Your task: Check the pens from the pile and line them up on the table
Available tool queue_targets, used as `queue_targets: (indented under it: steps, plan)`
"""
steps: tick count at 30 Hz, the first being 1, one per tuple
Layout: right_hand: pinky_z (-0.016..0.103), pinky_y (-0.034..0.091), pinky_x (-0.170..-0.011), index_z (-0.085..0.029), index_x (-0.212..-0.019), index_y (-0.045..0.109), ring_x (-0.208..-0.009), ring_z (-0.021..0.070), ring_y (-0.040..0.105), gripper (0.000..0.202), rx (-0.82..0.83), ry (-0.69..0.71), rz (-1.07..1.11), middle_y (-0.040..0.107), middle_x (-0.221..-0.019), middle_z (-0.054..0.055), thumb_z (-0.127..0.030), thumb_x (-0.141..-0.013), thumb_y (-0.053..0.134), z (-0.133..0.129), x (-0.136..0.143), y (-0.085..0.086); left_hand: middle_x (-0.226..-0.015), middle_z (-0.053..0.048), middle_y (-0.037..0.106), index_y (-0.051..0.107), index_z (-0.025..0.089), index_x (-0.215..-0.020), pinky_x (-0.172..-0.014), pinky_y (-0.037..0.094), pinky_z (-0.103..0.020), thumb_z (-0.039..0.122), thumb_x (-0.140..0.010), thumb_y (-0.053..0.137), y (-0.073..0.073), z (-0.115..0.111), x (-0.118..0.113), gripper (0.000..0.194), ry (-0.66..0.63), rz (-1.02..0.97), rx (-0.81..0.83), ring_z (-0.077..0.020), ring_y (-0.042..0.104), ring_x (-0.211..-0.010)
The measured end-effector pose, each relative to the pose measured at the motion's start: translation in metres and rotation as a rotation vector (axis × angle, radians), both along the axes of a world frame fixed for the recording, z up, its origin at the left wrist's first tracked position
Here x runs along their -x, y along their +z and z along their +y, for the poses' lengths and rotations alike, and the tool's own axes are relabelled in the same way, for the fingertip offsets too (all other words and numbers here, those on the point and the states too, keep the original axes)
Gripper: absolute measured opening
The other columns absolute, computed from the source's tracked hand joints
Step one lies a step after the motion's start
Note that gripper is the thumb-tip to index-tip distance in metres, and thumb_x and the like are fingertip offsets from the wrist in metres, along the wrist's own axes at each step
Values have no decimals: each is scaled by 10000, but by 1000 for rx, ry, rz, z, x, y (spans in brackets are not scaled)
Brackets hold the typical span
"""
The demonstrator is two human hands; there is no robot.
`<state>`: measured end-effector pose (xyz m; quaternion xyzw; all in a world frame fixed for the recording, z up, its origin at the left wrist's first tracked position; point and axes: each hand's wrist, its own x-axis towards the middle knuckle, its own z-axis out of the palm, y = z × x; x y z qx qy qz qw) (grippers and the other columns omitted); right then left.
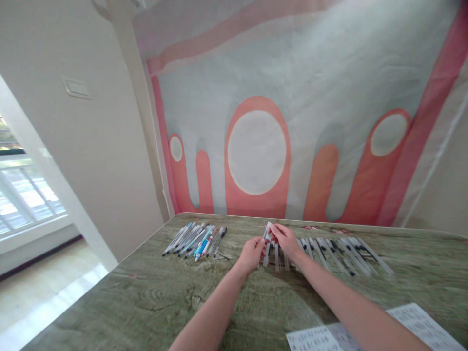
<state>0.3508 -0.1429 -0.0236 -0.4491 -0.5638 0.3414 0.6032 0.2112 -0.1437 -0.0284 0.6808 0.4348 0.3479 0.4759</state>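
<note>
Left hand (252, 254): bent at the fingers and almost closed, pinching with thumb and fingertips the lower part of a slim translucent stick (268, 228).
Right hand (286, 241): also nearly closed, with fingertips at the upper part of the same stick; turned toward the left hand and placed just beside it.
Translucent stick: held between both hands, above the surface (146, 297); tilted, with upper end directed away from the body, and lower end hidden by the left fingers.
Row of clear tubes (351, 257): laid side by side, partly behind the right hand and forearm and continuing to the right; mostly slanted, some having black parts, too small to tell exactly.
Pile of pens (199, 240): lying at the left, well apart from both hands; close together, some overlapping; mainly grey, white and black, with blue, turquoise and pink ones toward the right side.
Surface: greenish grey, with wood grain; marked with small red patches near the far edge.
Printed sheet (426, 321): placed at the near right, partly covered by the right forearm; white, with dark rows too blurred for reading.
Backdrop (300, 58): grey, with coral-red rounded shapes and white ovals; standing behind the far edge.
Switch plate (76, 88): white, fixed on the pale left wall (106, 156).
</note>
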Motion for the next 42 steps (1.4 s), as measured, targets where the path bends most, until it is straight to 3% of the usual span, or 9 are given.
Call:
queue_targets:
  steps: [5,9,16,24,33,42]
  plan:
    - [208,334,-447,-178,-890,599,-492,99,426,390,33,30,118,517,-569,-18,-508,-717,484,-2,3,3,-532,33,452,540,126,-813,-413,307,-161,415,-764,396,4,-2,6,326,-37,-91,81,-54,377,-427]
    - [205,344,-456,-168,-860,614,-521,99,443,356,37,65,55,544,-610,-6,-473,-709,509,-3,8,4,-545,32,457,533,135,-788,-387,282,-165,532,-744,376,7,0,8,430,10,-105,106,-49,346,-409]
    - [189,318,-431,-162,-859,613,-503,86,428,358,106,167,25,545,-613,-5,-467,-735,473,-9,20,7,-502,60,360,501,151,-722,-397,264,-167,542,-748,362,12,1,11,415,34,-99,7,-49,292,-411]
    - [192,315,-443,-131,-751,610,-502,80,415,345,141,141,-18,533,-585,-4,-457,-714,505,-8,21,9,-515,33,403,563,116,-706,-463,291,-181,503,-747,379,23,-2,15,431,69,34,-117,-76,345,-493]
    - [197,323,-458,-131,-759,621,-527,91,441,359,172,115,-52,566,-618,14,-466,-714,502,-5,22,2,-498,49,348,566,107,-722,-420,237,-180,541,-737,369,14,3,17,477,48,11,-59,-62,291,-451]
    - [196,332,-442,-140,-742,619,-493,86,428,337,170,95,-26,559,-592,7,-456,-705,508,-3,22,7,-462,56,328,562,112,-743,-404,257,-186,605,-729,322,15,1,16,549,31,14,-16,-61,295,-411]
